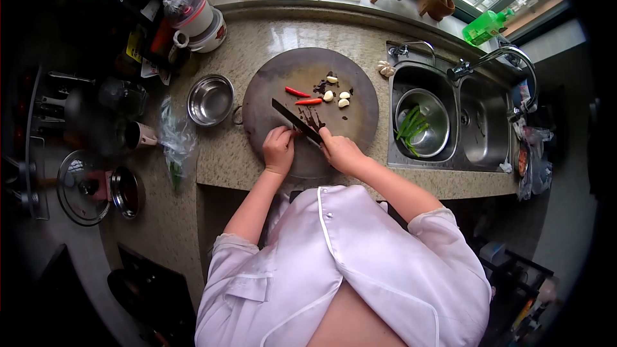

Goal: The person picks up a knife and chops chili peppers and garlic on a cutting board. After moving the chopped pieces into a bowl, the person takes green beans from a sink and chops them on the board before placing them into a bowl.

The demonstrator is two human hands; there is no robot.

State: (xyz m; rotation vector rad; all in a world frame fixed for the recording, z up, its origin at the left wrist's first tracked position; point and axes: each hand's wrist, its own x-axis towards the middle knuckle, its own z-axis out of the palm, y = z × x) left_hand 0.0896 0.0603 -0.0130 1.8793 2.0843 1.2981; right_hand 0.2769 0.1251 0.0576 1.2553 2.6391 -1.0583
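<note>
Cleaver [297, 121] lies slantwise over the near half of the round chopping board [360, 122], its dark blade pointing away and leftward, its handle end at the board's near edge. The right hand [340, 153] is closed round that handle, fingers wrapped tight together. The left hand [278, 148] rests on the board just left of the blade, fingers curled and bunched, tips down beside the steel; whether they pin anything under them cannot be told. Dark chopped bits [312, 117] sit just beside the blade at the board's middle. Beyond them, on the far half, are two red chillies [302, 96] and a few garlic cloves [337, 96]. A steel bowl [210, 99] stands just left of the board. A sink [395, 154] lies right of the board, with a steel basin holding green vegetables [412, 126].
</note>
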